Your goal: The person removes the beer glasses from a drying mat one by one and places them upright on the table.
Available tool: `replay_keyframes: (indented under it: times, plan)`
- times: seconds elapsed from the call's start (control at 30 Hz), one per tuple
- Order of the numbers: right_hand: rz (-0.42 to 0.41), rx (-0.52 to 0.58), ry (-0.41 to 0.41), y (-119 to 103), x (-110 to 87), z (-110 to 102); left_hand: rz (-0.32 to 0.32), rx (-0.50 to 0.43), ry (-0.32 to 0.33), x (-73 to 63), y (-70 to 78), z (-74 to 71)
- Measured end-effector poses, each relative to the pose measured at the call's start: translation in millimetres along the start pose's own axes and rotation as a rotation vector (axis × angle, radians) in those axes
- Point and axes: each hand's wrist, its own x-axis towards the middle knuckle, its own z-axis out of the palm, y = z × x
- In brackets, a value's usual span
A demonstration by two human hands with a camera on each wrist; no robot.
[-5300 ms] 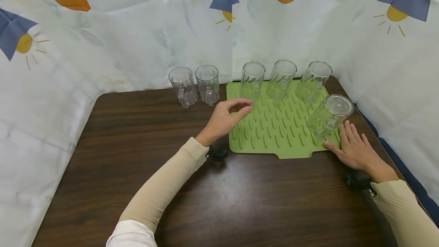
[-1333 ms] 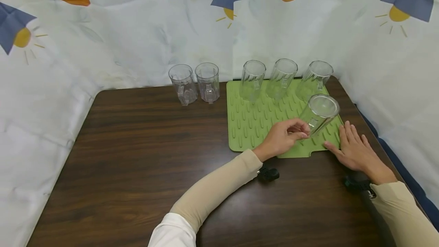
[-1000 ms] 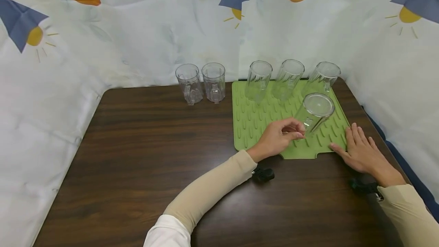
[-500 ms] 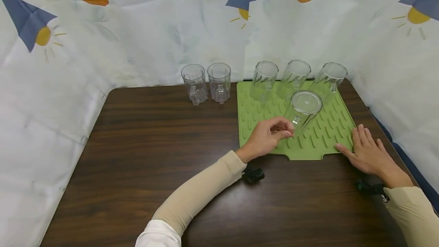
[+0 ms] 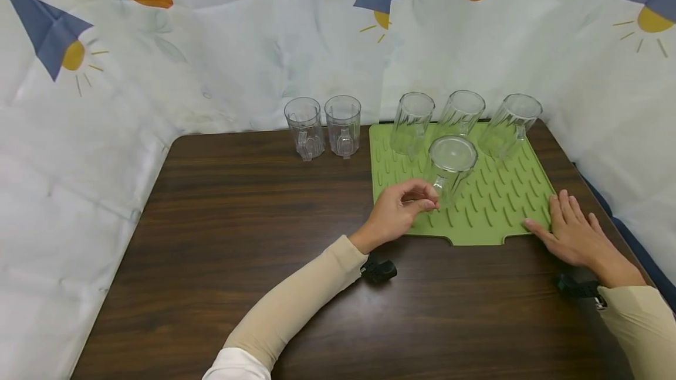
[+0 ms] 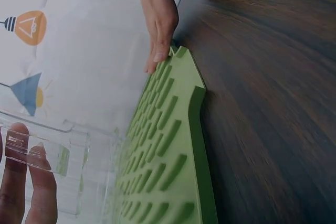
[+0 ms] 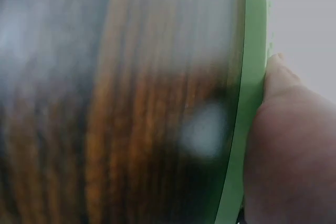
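My left hand [image 5: 396, 210] pinches the handle of a clear glass mug [image 5: 453, 157], whose round base faces up, over the middle of the green ribbed mat [image 5: 491, 216]. In the left wrist view, fingers [image 6: 42, 192] show through the clear handle. Flat at the mat's front right corner, my right hand [image 5: 578, 236] has its fingers straight and its thumb at the mat's edge. The right wrist view shows its thumb [image 7: 294, 145] close up against the green mat edge [image 7: 252, 51]. Three more glass mugs, among them a left one [image 5: 412, 125], stand along the back of the mat.
Two clear mugs, the outer one [image 5: 305, 131] and the inner one [image 5: 343, 128], stand on the dark wooden table [image 5: 237, 204] left of the mat. A white patterned curtain [image 5: 237, 51] hangs close behind the table and at its sides.
My left hand came from the mat's left side, took the front right mug by its handle and carried it left to the mat's middle. My right hand stays at the corner; the view shifts slightly.
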Motion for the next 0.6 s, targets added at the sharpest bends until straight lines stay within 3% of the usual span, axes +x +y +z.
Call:
replay_keyframes:
  times: [0.3,0.6]
  plan:
    - [0.003,0.034,0.054,0.0,1.3,-0.8,0.034,0.03,0.024,-12.4,5.3,-20.0]
    - [-0.108,0.129,0.246,-24.6,7.3,-9.0,0.046,0.072,0.074,-24.5,4.4,-41.7]
